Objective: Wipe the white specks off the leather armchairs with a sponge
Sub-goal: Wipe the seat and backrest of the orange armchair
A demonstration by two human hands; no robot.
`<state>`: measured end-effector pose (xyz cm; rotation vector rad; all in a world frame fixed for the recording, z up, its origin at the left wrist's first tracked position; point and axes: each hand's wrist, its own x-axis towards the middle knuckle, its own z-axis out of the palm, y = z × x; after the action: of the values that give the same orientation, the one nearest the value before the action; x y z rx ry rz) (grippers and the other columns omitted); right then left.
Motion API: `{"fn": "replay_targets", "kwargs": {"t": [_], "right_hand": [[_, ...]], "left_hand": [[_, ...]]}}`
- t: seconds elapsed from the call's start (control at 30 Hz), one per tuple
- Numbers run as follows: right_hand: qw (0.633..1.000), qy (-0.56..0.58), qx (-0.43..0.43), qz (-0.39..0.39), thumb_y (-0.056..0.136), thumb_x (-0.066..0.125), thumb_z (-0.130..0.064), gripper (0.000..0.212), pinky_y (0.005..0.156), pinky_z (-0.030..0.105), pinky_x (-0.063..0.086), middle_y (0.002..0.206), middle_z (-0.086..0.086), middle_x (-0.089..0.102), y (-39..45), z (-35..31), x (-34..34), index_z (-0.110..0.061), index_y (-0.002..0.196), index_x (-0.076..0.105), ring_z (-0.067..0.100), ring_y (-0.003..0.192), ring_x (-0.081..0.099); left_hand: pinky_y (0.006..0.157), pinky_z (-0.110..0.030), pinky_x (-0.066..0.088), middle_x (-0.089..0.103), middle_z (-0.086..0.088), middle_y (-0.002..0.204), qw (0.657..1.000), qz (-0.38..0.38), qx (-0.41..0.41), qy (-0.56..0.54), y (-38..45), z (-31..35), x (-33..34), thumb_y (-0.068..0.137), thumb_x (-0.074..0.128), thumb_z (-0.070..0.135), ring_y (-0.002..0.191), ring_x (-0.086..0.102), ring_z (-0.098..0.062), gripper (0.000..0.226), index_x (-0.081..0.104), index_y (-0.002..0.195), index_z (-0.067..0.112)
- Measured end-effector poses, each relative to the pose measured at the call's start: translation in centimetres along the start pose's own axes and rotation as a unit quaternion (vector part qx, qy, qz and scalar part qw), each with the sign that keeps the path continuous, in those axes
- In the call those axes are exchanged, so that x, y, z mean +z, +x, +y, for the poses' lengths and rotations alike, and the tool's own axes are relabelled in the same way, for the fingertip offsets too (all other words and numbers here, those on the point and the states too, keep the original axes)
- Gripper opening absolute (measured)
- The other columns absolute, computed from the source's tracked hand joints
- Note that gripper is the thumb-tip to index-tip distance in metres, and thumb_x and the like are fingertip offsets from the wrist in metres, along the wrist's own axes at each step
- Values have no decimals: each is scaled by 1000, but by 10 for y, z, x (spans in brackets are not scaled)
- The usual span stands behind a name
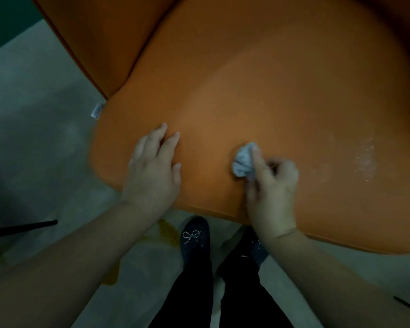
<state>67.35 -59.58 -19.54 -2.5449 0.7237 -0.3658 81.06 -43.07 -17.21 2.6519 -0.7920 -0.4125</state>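
Underhand, crumpled sponge (244, 162) (smooth orange leather (282, 91))

Pale grey floor (33, 95), mottled and worn; yellow stain (169, 233) on it, just left of the dark shoe (195, 237); that shoe carries a beaded bow; black trouser legs (189, 292) below; thin black rod (25, 227) at left edge; small white tag (97, 110) mid-left; dark green wall (7, 17) top left.
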Motion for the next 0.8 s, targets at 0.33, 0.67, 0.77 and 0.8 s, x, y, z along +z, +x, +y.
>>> {"fn": "replay_targets", "kwargs": {"t": [0.33,0.67,0.77,0.8], "right_hand": [[993,1,112,32,84,59,5,46,79,41,45,102,15,56,-25,71,-41,-2,129,57,26,100,52],[999,-17,22,29,76,70,9,58,74,46,45,100,27,55,-28,63,-34,-6,130,57,42,85,52],[993,-38,90,64,79,64,8,59,83,49,44,105,30,51,-19,105,-57,-8,135,52,47,94,49],[988,-33,126,79,81,62,7,60,86,49,43,107,30,48,-15,115,-63,-9,137,50,47,97,46]], "left_hand": [[111,-54,27,29,-5,154,998,-28,53,18,14,39,21,90,59,19,141,22,-28,56,41,143,16],[114,-52,21,22,-1,157,996,-57,65,29,18,74,36,93,55,22,143,15,-25,58,34,147,21],[114,-50,19,23,-2,156,995,-57,77,28,23,83,39,92,56,21,143,15,-26,57,36,146,19],[114,-49,19,23,-2,156,995,-57,77,25,26,87,39,92,56,21,143,15,-25,57,36,146,19]]}}
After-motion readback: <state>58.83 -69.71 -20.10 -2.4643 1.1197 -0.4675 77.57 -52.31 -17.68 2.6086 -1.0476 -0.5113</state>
